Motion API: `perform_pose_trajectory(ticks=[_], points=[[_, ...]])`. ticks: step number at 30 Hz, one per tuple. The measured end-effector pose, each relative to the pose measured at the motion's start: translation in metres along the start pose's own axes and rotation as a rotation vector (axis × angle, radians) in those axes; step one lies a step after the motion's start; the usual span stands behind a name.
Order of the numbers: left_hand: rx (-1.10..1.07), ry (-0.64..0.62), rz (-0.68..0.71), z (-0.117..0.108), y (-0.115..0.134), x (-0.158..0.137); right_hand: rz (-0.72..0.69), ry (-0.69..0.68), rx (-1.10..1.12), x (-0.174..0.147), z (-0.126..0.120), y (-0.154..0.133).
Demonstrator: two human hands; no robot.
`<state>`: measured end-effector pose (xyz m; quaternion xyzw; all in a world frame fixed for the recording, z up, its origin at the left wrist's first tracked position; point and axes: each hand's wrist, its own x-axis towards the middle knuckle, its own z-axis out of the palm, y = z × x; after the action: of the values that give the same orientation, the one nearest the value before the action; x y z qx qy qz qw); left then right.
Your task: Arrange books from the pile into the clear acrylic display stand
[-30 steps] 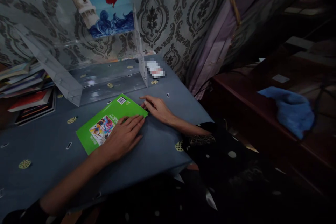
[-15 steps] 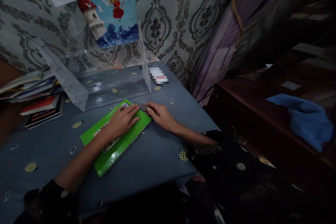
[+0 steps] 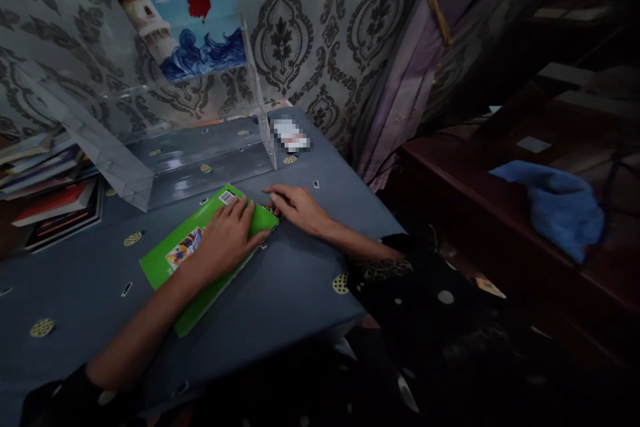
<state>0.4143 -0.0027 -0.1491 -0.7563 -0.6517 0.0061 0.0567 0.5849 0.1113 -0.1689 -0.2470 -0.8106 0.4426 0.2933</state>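
A green book (image 3: 200,303) with a small coloured picture and a barcode on its cover lies slanted on the cloth-covered table. My left hand (image 3: 227,240) rests flat on the cover, palm down, with its fingers stretched toward the barcode. At the book's right end is my right hand (image 3: 297,210), its fingers bent around the edge near the corner. The fingertips there are partly hidden. Behind the book stands a clear plastic rack (image 3: 215,170) with upright side panels.
Stacked books and papers (image 3: 60,193) lie at the left. A blurred-out white item (image 3: 291,135) sits right of the rack. The patterned wall carries a castle poster (image 3: 203,53). To the right, a blue cloth (image 3: 563,203) hangs on dark red furniture (image 3: 450,173).
The view has shifted, so everything appears slightly further left. My left hand has turned a little and its thumb reaches toward the book's right edge. More of the cover picture shows.
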Motion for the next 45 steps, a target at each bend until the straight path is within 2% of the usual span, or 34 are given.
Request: perform_pose_trajectory(ticks=[5, 18, 26, 36, 45], points=[[0.149, -0.021, 0.001, -0.007, 0.029, -0.006, 0.020, 0.003, 0.042, 0.001, -0.002, -0.002], [0.126, -0.188, -0.047, -0.029, 0.044, 0.001, -0.019, 0.053, 0.088, -0.001, -0.009, -0.006], [0.096, -0.245, -0.075, -0.045, 0.044, 0.005, -0.025, 0.059, 0.142, -0.001, -0.014, -0.011], [0.119, -0.203, -0.087, -0.035, 0.048, -0.001, 0.001, 0.037, 0.155, -0.002, -0.013, -0.012], [0.094, -0.268, -0.078, -0.048, 0.045, 0.004, 0.003, 0.021, 0.163, -0.003, -0.012, -0.012]])
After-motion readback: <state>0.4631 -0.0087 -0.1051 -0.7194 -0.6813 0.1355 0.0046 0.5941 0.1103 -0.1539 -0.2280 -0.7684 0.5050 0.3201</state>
